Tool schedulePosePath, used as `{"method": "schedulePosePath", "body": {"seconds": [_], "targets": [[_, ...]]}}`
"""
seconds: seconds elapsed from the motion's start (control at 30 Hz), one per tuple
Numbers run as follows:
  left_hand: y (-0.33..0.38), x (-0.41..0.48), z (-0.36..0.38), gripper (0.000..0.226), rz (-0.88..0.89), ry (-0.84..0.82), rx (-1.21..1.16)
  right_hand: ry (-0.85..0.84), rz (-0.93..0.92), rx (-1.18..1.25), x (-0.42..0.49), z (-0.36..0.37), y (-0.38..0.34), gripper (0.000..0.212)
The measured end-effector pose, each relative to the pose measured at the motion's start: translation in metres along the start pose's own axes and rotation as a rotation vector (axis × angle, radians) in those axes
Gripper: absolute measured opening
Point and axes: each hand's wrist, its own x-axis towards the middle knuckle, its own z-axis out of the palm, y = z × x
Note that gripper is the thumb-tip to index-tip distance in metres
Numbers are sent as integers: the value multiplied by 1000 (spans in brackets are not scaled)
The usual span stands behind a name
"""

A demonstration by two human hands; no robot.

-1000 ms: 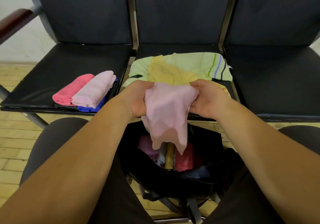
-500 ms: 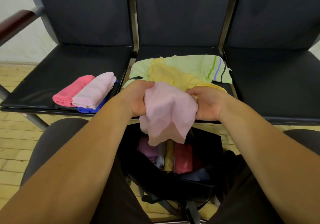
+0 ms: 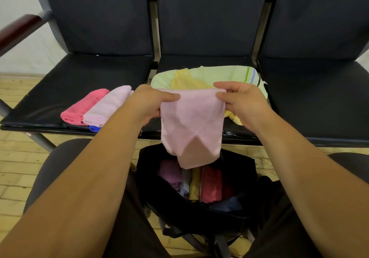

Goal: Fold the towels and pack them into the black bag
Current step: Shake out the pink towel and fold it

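Pale pink thin cloth towel [image 3: 191,122]: no longer bunched, now drawn flat, hanging directly above the open black fabric bag [image 3: 242,170]. Left hand [image 3: 148,103] and right hand [image 3: 239,102] each pinch a top corner. Likely squaring up for the fold. Rolled towels [image 3: 209,186] sit inside the bag; loose yellow and green towels [image 3: 219,74] lie beyond it.

The held towel [image 3: 191,126] hangs above the bag [image 3: 148,188], folded towels [image 3: 99,108] left, unfolded towels [image 3: 219,74] behind, on seats [image 3: 89,74].

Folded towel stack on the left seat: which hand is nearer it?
Left. The left hand pinches the held pink towel just right of the stack; the right hand pinches its other corner, farther right.
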Motion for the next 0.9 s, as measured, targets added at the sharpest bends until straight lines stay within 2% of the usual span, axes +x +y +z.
{"method": "schedulePosePath", "body": {"seconds": [0.1,0.17,0.2,0.27,0.37,0.43,0.5,0.6,0.73,0.9], "targets": [[-3,2,0,39,65,65,71,45,-130,-409,-6,5,-3,37],[-5,3,-2,74,111,87,235,61,-165,-570,-7,8,-2,38],[-5,3,-3,85,139,82,312,74,-180,-621,-8,9,-2,37],[-3,-1,-4,77,205,41,456,103,-203,-677,-7,10,-1,29],[0,-5,-2,48,334,48,693,124,-223,-715,-6,10,-2,15],[3,-11,4,29,400,92,777,125,-249,-729,-5,9,-2,8],[3,-11,6,20,442,161,764,126,-278,-717,-5,8,-2,3],[4,-6,2,12,505,247,712,131,-321,-689,-6,6,-4,3],[6,-3,-3,10,583,265,683,97,-300,-548,-10,8,-11,7],[10,-4,-3,15,600,249,763,34,-313,-656,-10,6,-10,7]]}}
